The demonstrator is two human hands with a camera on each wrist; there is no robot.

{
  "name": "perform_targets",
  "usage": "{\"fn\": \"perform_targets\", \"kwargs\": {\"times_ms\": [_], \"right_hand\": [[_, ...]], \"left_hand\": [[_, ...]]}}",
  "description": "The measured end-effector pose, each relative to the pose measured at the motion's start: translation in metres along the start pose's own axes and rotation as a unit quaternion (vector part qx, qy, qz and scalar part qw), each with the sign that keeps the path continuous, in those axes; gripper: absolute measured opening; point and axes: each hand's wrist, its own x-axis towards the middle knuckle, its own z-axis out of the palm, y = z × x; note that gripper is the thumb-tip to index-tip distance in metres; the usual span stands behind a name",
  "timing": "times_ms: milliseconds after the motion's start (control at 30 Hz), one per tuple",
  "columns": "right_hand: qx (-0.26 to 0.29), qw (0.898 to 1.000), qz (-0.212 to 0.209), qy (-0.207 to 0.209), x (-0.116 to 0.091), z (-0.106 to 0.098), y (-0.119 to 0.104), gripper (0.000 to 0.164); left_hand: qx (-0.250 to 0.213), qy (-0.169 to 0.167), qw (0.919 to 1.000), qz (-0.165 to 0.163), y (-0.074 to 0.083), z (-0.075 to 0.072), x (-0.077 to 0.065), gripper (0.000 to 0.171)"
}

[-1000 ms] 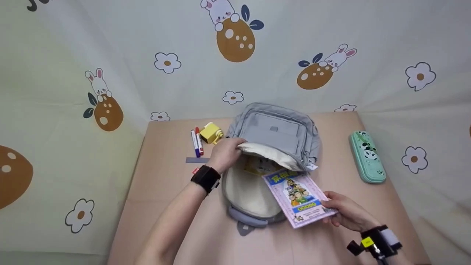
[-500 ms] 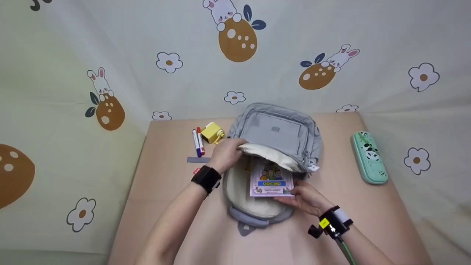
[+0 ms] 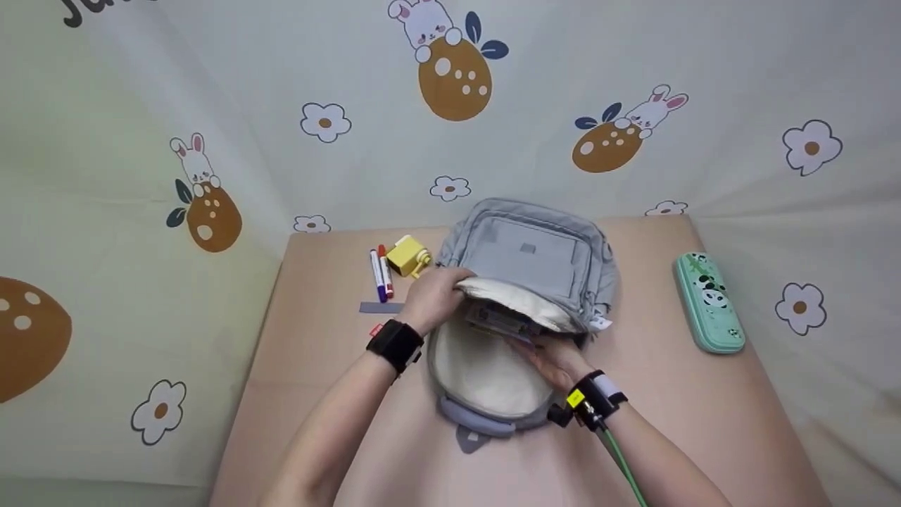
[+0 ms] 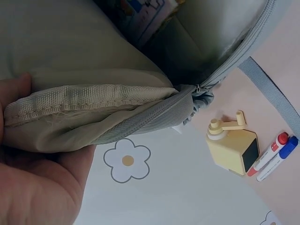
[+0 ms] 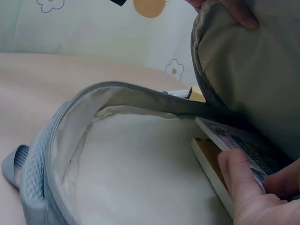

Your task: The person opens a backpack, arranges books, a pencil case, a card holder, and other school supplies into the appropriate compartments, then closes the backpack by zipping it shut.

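A grey backpack (image 3: pixel 528 264) lies on the table with its main compartment unzipped and its cream lining showing. My left hand (image 3: pixel 438 296) pinches the edge of the front flap (image 4: pixel 89 101) and holds it up. Inside the opening, my right hand (image 3: pixel 556 359) grips a thin booklet (image 5: pixel 227 138) with a printed cover, thumb on one side and fingers on the other. Under the booklet lies a thicker book (image 5: pixel 211 161) with a yellow-brown cover. The flap's shadow hides the far ends of both.
Left of the backpack are a yellow pencil sharpener (image 3: pixel 405 255) with a crank, two markers (image 3: pixel 380 274) and a grey strap (image 3: pixel 380 308). A green panda pencil case (image 3: pixel 709 303) lies near the table's right edge. Patterned cloth walls (image 3: pixel 366 169) stand behind and beside the table.
My right hand has carried the booklet from the right of the backpack leftward and then deep under the flap. My left hand has kept holding the flap in place.
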Motion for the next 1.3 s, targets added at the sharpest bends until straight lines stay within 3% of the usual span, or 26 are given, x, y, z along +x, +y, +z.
{"fn": "perform_targets", "kwargs": {"times_ms": [100, 200, 400, 533, 667, 800, 933, 1000, 1133, 1267, 1300], "right_hand": [[0.028, 0.999, -0.019, 0.029, 0.003, 0.003, 0.001, 0.070], [0.022, 0.999, -0.033, 0.037, 0.003, 0.005, 0.001, 0.071], [-0.058, 0.998, -0.026, 0.003, -0.007, 0.003, -0.001, 0.078], [-0.104, 0.994, -0.013, -0.017, -0.024, -0.006, -0.008, 0.073], [-0.167, 0.985, -0.020, 0.034, -0.042, -0.023, -0.024, 0.062], [-0.250, 0.957, -0.050, 0.140, -0.056, -0.044, -0.046, 0.038], [-0.328, 0.912, -0.110, 0.219, -0.054, -0.063, -0.062, 0.021], [-0.375, 0.886, -0.138, 0.234, -0.050, -0.071, -0.066, 0.021], [-0.472, 0.832, -0.155, 0.247, -0.039, -0.083, -0.066, 0.033], [-0.520, 0.799, -0.160, 0.255, -0.029, -0.090, -0.063, 0.038], [-0.524, 0.797, -0.161, 0.255, -0.026, -0.091, -0.063, 0.038]], "left_hand": [[-0.003, -0.005, 1.0000, -0.003, 0.000, 0.001, 0.000, 0.031], [-0.006, -0.010, 0.9999, -0.005, -0.001, 0.001, 0.000, 0.031], [-0.011, -0.015, 0.9997, -0.013, -0.002, 0.001, 0.000, 0.030], [-0.014, -0.018, 0.9997, -0.011, -0.003, 0.002, -0.001, 0.031], [-0.011, -0.020, 0.9997, -0.006, -0.005, 0.003, -0.002, 0.032], [-0.011, -0.019, 0.9998, -0.001, -0.007, 0.005, -0.006, 0.031], [-0.011, -0.013, 0.9999, 0.001, -0.011, 0.006, -0.012, 0.031], [-0.007, -0.011, 0.9999, 0.001, -0.013, 0.008, -0.015, 0.031], [0.002, -0.014, 0.9999, 0.005, -0.015, 0.013, -0.020, 0.034], [0.002, -0.026, 0.9996, 0.007, -0.017, 0.019, -0.025, 0.036], [0.004, -0.029, 0.9995, 0.008, -0.018, 0.021, -0.026, 0.036]]}}
